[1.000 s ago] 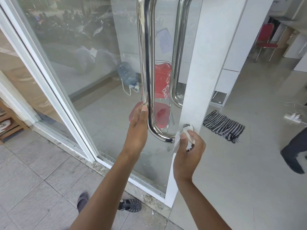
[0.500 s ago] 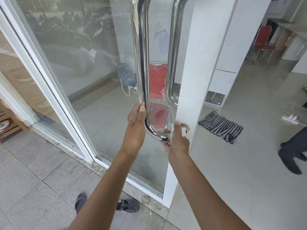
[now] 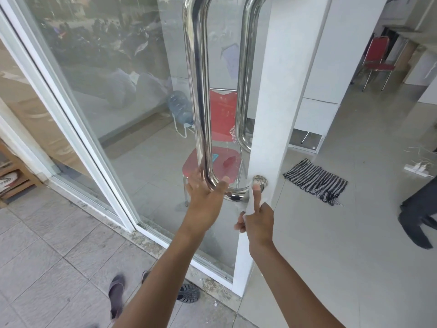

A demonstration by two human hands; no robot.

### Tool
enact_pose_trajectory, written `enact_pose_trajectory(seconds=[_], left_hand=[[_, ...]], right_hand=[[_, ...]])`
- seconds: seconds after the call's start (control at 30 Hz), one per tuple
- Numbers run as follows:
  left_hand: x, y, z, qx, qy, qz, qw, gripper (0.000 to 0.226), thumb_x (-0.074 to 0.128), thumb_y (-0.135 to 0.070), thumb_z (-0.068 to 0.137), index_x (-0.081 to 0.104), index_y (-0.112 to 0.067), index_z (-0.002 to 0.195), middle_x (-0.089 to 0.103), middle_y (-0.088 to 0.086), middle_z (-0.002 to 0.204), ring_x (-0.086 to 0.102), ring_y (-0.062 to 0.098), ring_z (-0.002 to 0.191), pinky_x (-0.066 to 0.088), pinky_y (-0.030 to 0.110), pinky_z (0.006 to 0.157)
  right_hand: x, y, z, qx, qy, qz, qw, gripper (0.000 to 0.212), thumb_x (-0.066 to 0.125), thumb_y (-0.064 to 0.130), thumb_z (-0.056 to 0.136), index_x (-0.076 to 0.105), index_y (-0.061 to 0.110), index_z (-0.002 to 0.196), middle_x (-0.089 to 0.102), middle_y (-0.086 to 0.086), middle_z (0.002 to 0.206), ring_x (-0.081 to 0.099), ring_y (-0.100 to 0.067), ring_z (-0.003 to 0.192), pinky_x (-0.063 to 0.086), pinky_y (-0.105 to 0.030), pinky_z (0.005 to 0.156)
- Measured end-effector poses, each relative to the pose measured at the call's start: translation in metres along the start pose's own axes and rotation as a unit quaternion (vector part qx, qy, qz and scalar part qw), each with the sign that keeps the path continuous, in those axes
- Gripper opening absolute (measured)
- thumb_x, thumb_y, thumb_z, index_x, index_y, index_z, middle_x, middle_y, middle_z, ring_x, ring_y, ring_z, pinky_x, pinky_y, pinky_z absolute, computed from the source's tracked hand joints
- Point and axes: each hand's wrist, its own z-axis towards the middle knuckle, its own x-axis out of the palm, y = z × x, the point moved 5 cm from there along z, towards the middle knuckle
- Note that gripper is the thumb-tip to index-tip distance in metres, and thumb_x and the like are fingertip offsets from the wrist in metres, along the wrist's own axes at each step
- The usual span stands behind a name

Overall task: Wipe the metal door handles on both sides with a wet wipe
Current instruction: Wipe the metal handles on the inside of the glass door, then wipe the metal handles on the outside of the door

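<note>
Right hand (image 3: 256, 216) pinches wipe (image 3: 251, 204) — left hand (image 3: 204, 195) grips handle (image 3: 198, 91).

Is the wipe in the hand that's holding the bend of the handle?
No, the wipe is pinched in the right hand by the door edge, while the left hand holds the handle bare.
</note>
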Motion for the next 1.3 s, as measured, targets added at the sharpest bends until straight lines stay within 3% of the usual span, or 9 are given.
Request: enact_pose_trajectory(seconds=[0.1, 0.23, 0.4, 0.5, 0.63, 0.77, 0.83, 1.07, 1.3], left_hand=[[0.011, 0.019, -0.009, -0.087, 0.038, 0.029, 0.995, 0.067, 0.06, -0.041, 0.096, 0.023, -0.014, 0.143, 0.018, -0.006, 0.145, 0.043, 0.024, 0.129, 0.04, 0.051, 0.11], [0.028, 0.028, -0.03, -0.124, 0.097, 0.028, 0.987, 0.041, 0.054, -0.05, 0.097, 0.04, -0.02, 0.121, 0.054, 0.006, 0.129, 0.06, 0.025, 0.111, 0.05, 0.044, 0.099], [0.068, 0.022, -0.06, -0.103, 0.209, 0.006, 0.973, 0.036, 0.052, -0.057, 0.095, 0.063, -0.026, 0.108, 0.072, -0.002, 0.106, 0.07, 0.016, 0.099, 0.052, 0.034, 0.09], [0.092, 0.02, -0.068, -0.085, 0.237, 0.008, 0.968, 0.025, 0.059, -0.053, 0.092, 0.064, -0.032, 0.104, 0.075, -0.005, 0.099, 0.073, 0.01, 0.092, 0.053, 0.027, 0.08], [0.116, 0.022, -0.072, -0.068, 0.247, 0.005, 0.967, 0.031, 0.067, -0.042, 0.089, 0.06, -0.03, 0.117, 0.075, -0.013, 0.085, 0.073, 0.007, 0.089, 0.048, 0.024, 0.075], [0.137, 0.028, -0.057, -0.039, 0.229, 0.021, 0.972, 0.014, 0.066, -0.028, 0.087, 0.066, -0.034, 0.1, 0.067, -0.02, 0.065, 0.064, -0.004, 0.066, 0.047, 0.022, 0.07], [0.153, 0.029, -0.049, -0.037, 0.206, 0.027, 0.977, 0.013, 0.064, -0.023, 0.093, 0.068, -0.036, 0.091, 0.065, -0.02, 0.064, 0.064, -0.001, 0.068, 0.048, 0.019, 0.068], [0.223, 0.015, -0.003, -0.066, 0.114, -0.006, 0.991, 0.017, 0.057, -0.023, 0.1, 0.072, -0.018, 0.096, 0.071, -0.005, 0.083, 0.067, 0.006, 0.075, 0.054, 0.024, 0.075], [0.262, -0.022, 0.047, -0.071, 0.028, -0.031, 0.997, 0.02, 0.052, -0.019, 0.101, 0.071, -0.012, 0.105, 0.074, 0.009, 0.102, 0.071, 0.018, 0.091, 0.057, 0.033, 0.084]], right_hand=[[-0.014, 0.002, -0.004, 0.003, -0.022, 0.034, 0.999, 0.039, 0.048, 0.036, 0.105, 0.062, 0.004, 0.087, 0.045, -0.002, 0.045, 0.049, -0.019, 0.032, 0.037, -0.019, 0.035], [-0.038, 0.008, -0.012, 0.003, 0.002, 0.025, 1.0, 0.033, 0.047, 0.038, 0.103, 0.057, 0.012, 0.087, 0.055, -0.004, 0.058, 0.05, -0.013, 0.041, 0.042, -0.023, 0.043], [-0.071, 0.017, -0.019, 0.011, 0.033, -0.034, 0.999, 0.015, 0.053, 0.03, 0.099, 0.063, 0.02, 0.1, 0.068, -0.002, 0.082, 0.061, -0.01, 0.058, 0.051, -0.026, 0.053], [-0.092, 0.021, -0.021, 0.016, 0.039, -0.019, 0.999, 0.012, 0.052, 0.019, 0.097, 0.063, 0.023, 0.096, 0.071, -0.005, 0.097, 0.067, -0.018, 0.077, 0.055, -0.027, 0.058], [-0.114, 0.024, -0.015, 0.017, 0.035, 0.0, 0.999, 0.016, 0.053, 0.011, 0.093, 0.065, 0.02, 0.099, 0.071, -0.008, 0.103, 0.069, -0.018, 0.083, 0.057, -0.03, 0.059], [-0.13, 0.02, 0.009, 0.037, 0.051, 0.019, 0.998, 0.013, 0.056, 0.023, 0.098, 0.066, 0.019, 0.105, 0.073, -0.012, 0.108, 0.069, -0.021, 0.086, 0.053, -0.026, 0.056], [-0.141, 0.02, 0.03, 0.049, 0.056, 0.022, 0.997, 0.018, 0.06, 0.026, 0.097, 0.066, 0.015, 0.109, 0.072, -0.012, 0.111, 0.067, -0.022, 0.087, 0.052, -0.027, 0.058], [-0.178, 0.033, 0.116, 0.06, 0.114, -0.006, 0.992, 0.022, 0.065, 0.031, 0.094, 0.066, 0.017, 0.111, 0.067, -0.013, 0.118, 0.066, -0.024, 0.094, 0.05, -0.029, 0.059], [-0.184, 0.066, 0.187, 0.04, 0.202, -0.039, 0.978, 0.022, 0.066, 0.033, 0.094, 0.067, 0.018, 0.111, 0.065, -0.004, 0.106, 0.058, -0.017, 0.084, 0.049, -0.029, 0.061]])
